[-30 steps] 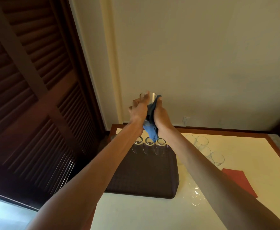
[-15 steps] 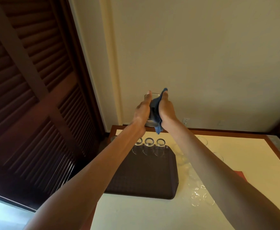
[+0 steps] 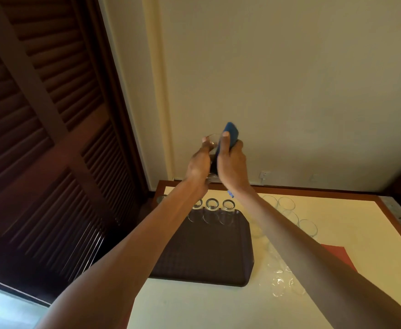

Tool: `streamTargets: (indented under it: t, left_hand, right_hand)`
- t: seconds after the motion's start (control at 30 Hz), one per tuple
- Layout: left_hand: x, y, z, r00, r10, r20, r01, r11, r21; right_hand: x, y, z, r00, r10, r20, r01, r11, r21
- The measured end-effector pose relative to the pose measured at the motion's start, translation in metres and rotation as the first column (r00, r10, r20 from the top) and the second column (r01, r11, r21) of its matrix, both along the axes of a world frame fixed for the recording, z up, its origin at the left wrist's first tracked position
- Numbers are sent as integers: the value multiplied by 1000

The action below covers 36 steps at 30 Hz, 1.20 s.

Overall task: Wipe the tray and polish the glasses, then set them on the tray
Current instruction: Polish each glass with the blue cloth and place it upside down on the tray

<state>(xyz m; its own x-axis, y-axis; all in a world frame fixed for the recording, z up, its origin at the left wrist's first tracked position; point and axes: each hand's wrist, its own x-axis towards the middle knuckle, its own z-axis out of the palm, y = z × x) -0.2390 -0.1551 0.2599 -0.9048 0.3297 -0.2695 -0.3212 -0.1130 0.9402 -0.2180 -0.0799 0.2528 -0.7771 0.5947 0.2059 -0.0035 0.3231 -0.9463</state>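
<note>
Cream wall (image 3: pixel 289 79) fills the space far behind the tray (image 3: pixel 206 252), and big dark wooden doors (image 3: pixel 40 138) with slats stand to the left of the tray. Under the tray is a pale table (image 3: pixel 194 305) with a brown edge. The tray is dark brown and bumpy, and it lies flat near the table's left side. To the right of the tray, a red sheet (image 3: pixel 337 255) lies flat on the table, partly hidden by an arm. High above the far end of the tray, two bare hands are held up close together. The left hand (image 3: pixel 199 162) has its fingers curled round a clear glass (image 3: pixel 212 138) and grips it. The right hand (image 3: pixel 232 167) holds a blue cloth (image 3: pixel 231 134) and presses it on the side of that glass with its thumb on top. The cloth pokes up past the fingertips, and a little blue bit hangs below the wrist. On the far edge of the tray, three glasses (image 3: pixel 212 206) stand in a row, side by side. More clear glasses (image 3: pixel 307 227) sit on the table just to the right of the tray, some near its far corner and some near its close corner. They are hard to count because they are see-through and the right arm covers some.
</note>
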Motion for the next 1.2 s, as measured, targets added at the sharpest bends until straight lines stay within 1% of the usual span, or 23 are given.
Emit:
streamTargets:
  t: [0.03, 0.1, 0.17, 0.23, 0.3, 0.33, 0.37, 0.4, 0.47, 0.53, 0.6, 0.63, 0.67, 0.73, 0.8, 0.83, 0.87, 0.9, 0.93, 1.0, 1.07, 1.13, 1.2]
  left_hand:
    - [3, -1, 1, 1000, -9, -20, 8, 1000, -7]
    - [7, -2, 5, 998, -20, -55, 18, 999, -29]
    - [6, 0, 11, 997, -31, -77, 25, 996, -80]
    - [0, 3, 12, 997, -1, -76, -9, 993, -120]
    - [-15, 6, -1, 997, 60, -51, -65, 992, -108]
    - [-19, 6, -5, 997, 72, -23, -74, 993, -90]
    - [-18, 4, -2, 997, 71, 7, -70, 995, -69]
    - [-12, 1, 3, 997, 72, 15, -71, 997, -37]
    - [-4, -3, 10, 997, 74, 6, -74, 997, 6]
    - [3, -3, 11, 999, 47, 23, -48, 999, 26]
    - [9, -2, 12, 999, 24, 29, -24, 999, 28]
    - [12, -2, 13, 1000, 21, 15, -21, 1000, 12]
    - [14, -1, 13, 1000, 30, -5, -30, 1000, -6]
    - [17, 0, 18, 999, 45, -30, -46, 998, -33]
    - [20, 3, 27, 999, 33, -41, -36, 998, -59]
    - [17, 6, 27, 998, 37, -48, -40, 996, -73]
    - [7, 10, 19, 997, 44, -55, -49, 995, -86]
    - [0, 13, 14, 997, 65, -48, -69, 993, -92]
    - [-4, 14, 11, 996, 90, -27, -92, 992, -87]
    - [4, 11, 22, 994, 105, -9, -106, 993, -44]
    - [9, 9, 26, 994, 100, -35, -101, 995, -4]
    - [9, 12, 22, 994, 99, -38, -100, 995, -14]
    - [9, 14, 19, 997, 66, -32, -67, 997, -29]
  right_hand:
    - [-1, 6, 4, 1000, -11, 10, 11, 999, -32]
    - [-6, 16, 6, 997, 70, 39, -61, 980, -187]
    - [-15, 13, 2, 993, 98, 69, -70, 944, -322]
    - [-19, 3, -2, 992, 77, 102, -28, 910, -413]
    - [-13, -4, -5, 990, 75, 119, -15, 897, -442]
    - [-7, -6, -5, 984, 106, 145, -36, 907, -419]
    - [1, -9, -4, 974, 145, 176, -74, 931, -358]
    - [5, -9, -7, 973, 149, 179, -98, 959, -267]
    - [12, -12, -7, 985, 132, 109, -118, 985, -126]
    - [12, -12, -5, 997, 80, 4, -80, 997, -22]
    - [9, -7, 3, 999, 36, -40, -34, 998, 43]
    - [9, -2, 8, 999, 16, -34, -15, 999, 34]
    - [8, 3, 12, 1000, 10, -17, -10, 1000, -20]
    - [3, 14, 17, 999, 38, 27, -32, 978, -207]
    - [3, 13, 21, 993, 90, 77, -50, 907, -419]
    - [3, 11, 20, 990, 110, 84, -56, 871, -489]
    - [6, 9, 18, 988, 130, 87, -67, 852, -519]
    - [9, 7, 16, 985, 151, 84, -86, 851, -518]
    - [13, 5, 15, 984, 155, 88, -95, 873, -479]
    - [21, -1, 14, 985, 133, 111, -93, 946, -310]
    - [25, -6, 7, 992, 101, 80, -91, 988, -123]
    - [24, -5, 3, 999, 47, 12, -47, 999, 4]
    - [19, -1, 8, 1000, -10, -30, 12, 999, 50]
